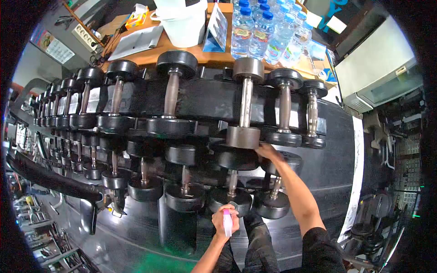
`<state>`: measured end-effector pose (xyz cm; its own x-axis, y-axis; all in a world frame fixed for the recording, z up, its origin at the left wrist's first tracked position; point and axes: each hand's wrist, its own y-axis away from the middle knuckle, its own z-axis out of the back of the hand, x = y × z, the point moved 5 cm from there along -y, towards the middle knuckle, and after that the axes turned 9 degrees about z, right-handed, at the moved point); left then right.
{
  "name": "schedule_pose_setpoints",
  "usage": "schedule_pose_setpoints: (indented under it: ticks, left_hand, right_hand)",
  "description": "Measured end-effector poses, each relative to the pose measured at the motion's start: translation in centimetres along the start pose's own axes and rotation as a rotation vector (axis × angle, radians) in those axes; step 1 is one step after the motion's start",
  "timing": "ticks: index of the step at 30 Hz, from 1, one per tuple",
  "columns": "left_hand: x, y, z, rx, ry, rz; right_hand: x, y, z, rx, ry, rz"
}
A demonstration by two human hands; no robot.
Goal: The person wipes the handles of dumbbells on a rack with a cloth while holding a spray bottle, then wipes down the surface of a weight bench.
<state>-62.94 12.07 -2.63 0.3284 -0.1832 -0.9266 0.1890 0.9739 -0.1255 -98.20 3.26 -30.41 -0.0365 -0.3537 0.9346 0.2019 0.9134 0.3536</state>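
My left hand [224, 221] is low in front of me, its fingers wrapped round a spray bottle [227, 224] with a pink and white top. Most of the bottle is hidden by the hand. My right hand [269, 154] reaches to the lower end of a metal dumbbell [244, 137] on the upper rack row. Its fingers are blurred and partly behind the dumbbell head, so whether they grip anything cannot be made out. Just below is a black dumbbell [237, 160] on the lower row. Right of the metal one lies another black dumbbell [283, 107].
The dumbbell rack [209, 98] runs left with several more dumbbells in two rows. Behind it, a wooden table [200, 55] carries a white bucket [184, 27] and several water bottles [268, 34]. A padded bench [50, 177] stands at left, a white cabinet [378, 59] at right.
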Motion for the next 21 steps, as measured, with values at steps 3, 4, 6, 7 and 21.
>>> schedule_pose_setpoints:
  ticks: [3, 4, 6, 7, 21]
  left_hand:
    - [-0.5, -0.1, 0.0, 0.013, -0.018, 0.019]
    - [-0.6, -0.3, 0.0, 0.013, -0.013, 0.032]
    - [-0.3, -0.3, 0.0, 0.007, -0.011, 0.05]
    - [0.0, -0.1, 0.0, 0.008, 0.01, 0.058]
    - [0.4, 0.0, -0.2, -0.033, 0.09, -0.051]
  right_hand:
    - [-5.1, -0.5, 3.3, 0.0, -0.044, 0.047]
    - [-2.3, -0.6, 1.5, -0.004, 0.105, 0.027]
    - [2.0, -0.6, -1.9, 0.022, 0.394, -0.004]
    - [3.7, -0.5, -2.7, 0.039, 0.485, -0.011]
    - [9.8, -2.5, -7.0, 0.27, 0.677, 0.041]
